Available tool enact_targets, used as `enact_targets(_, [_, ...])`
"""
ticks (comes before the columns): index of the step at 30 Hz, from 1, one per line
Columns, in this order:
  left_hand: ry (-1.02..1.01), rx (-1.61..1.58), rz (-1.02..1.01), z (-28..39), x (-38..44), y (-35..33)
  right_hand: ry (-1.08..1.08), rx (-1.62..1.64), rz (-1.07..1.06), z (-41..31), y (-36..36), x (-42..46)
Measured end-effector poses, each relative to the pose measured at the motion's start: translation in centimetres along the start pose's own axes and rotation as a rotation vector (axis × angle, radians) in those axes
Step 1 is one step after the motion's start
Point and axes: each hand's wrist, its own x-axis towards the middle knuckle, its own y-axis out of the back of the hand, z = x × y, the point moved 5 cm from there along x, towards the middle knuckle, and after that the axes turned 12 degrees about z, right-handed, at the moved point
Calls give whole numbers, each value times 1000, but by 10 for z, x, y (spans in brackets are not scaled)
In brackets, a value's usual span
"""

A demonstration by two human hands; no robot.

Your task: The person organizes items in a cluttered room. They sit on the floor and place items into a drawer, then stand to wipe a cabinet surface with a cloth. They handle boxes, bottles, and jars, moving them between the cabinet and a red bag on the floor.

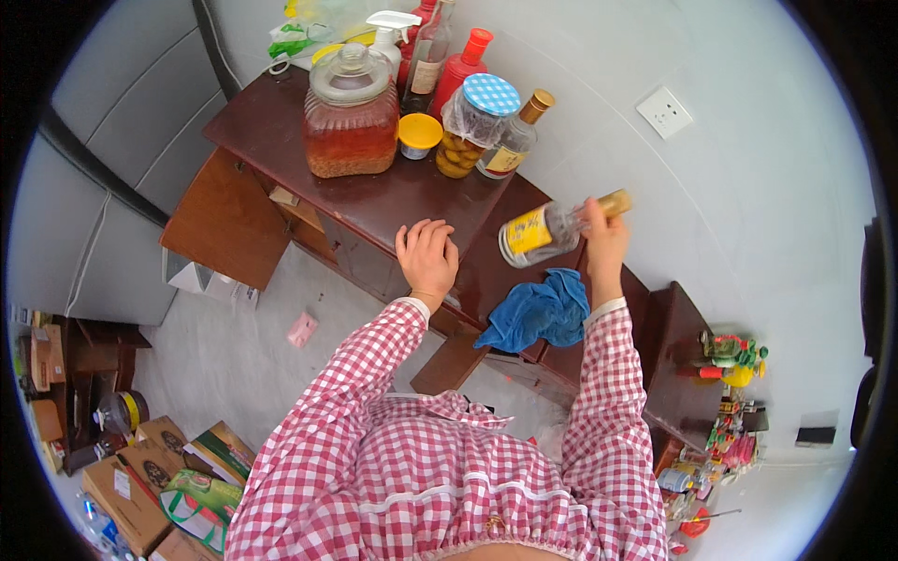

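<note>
My right hand [605, 242] grips a clear glass bottle [537, 233] by its neck, just under the gold cap; the bottle is tilted, its yellow label showing. My left hand [428, 261] rests at the front edge of the dark red wooden cabinet top [365, 203], fingers slightly apart, holding nothing. Below the held bottle, a crumpled blue cloth [537, 312] lies on the lower cabinet surface. On the higher top stand a large glass jar [351, 119] of reddish liquid, a yellow-lidded tub [419, 135], a jar with a blue checked lid [468, 133] and a gold-capped bottle [511, 146].
Behind the jars stand a red bottle [459, 70] and a white spray bottle [386, 38]. A cabinet door [228, 217] hangs open at the left. Cardboard boxes [126, 498] stand on the floor at lower left. A wall socket [664, 112] is at upper right.
</note>
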Motion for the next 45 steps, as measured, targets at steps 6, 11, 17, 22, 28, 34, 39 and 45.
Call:
enact_targets(6, [-2, -11, -34, 4, -5, -9, 151, -250, -22, 67, -5, -76])
enact_targets(11, [-11, 18, -8, 2, 0, -3, 82, -106, -112, 92, -26, -94])
enact_targets(17, [-20, 27, -2, 4, -3, -5, 85, -59, -373, 97, -32, -89])
enact_targets(22, [6, 35, 7, 3, -4, -6, 217, 133, -390, 23, -27, -28])
enact_targets(28, [4, 31, -12, 1, -3, -8, 459, 12, -279, -23, -137, 87])
enact_targets(34, [17, 20, -5, 1, -2, -5, 126, 98, -389, -10, -162, 125])
enact_targets(39, [13, 26, 8, 1, -4, -6, -36, 414, -400, -10, -100, 135])
enact_targets(45, [-14, 39, 4, 3, -4, -8, -24, 557, -439, -24, -15, 143])
